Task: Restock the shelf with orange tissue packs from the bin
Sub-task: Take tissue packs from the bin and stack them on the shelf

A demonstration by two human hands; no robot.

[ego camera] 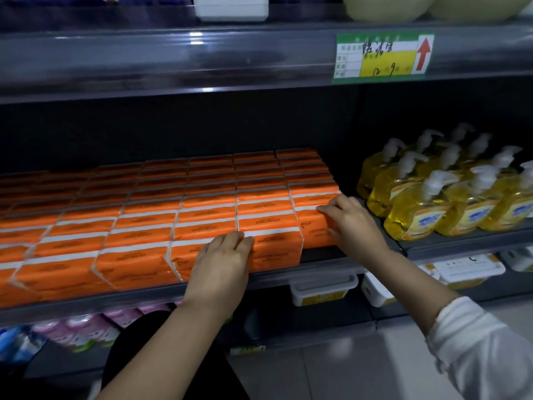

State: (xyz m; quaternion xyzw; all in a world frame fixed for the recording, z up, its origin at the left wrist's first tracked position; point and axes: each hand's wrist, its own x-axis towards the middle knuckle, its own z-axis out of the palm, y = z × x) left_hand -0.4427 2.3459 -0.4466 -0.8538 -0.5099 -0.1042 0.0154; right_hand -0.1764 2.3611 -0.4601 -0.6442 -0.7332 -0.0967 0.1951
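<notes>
While the left grip (pixel 222 255) lies flat-fingered on a front tissue pack (pixel 277 252), the right grip (pixel 350 219) curls over, seemingly clasping, the end pack (pixel 313 229) stretching leftward from it.

- One view, from the person's head, in front of the middle shelf (pixel 121 303); it faces forward and down on it
- It is close: the orange tissue packs (pixel 144 226) on this shelf fill the left and centre of the picture
- It sits higher than this shelf, since the tops of the packs are seen
- Both forearms enter from the bottom edge, and the left hand (pixel 222 261) and right hand (pixel 352 223) reach the front of this shelf
- The wide lens takes in also the price label (pixel 380 57) above this shelf and the yellow soap bottles (pixel 432 203) right of it
</notes>
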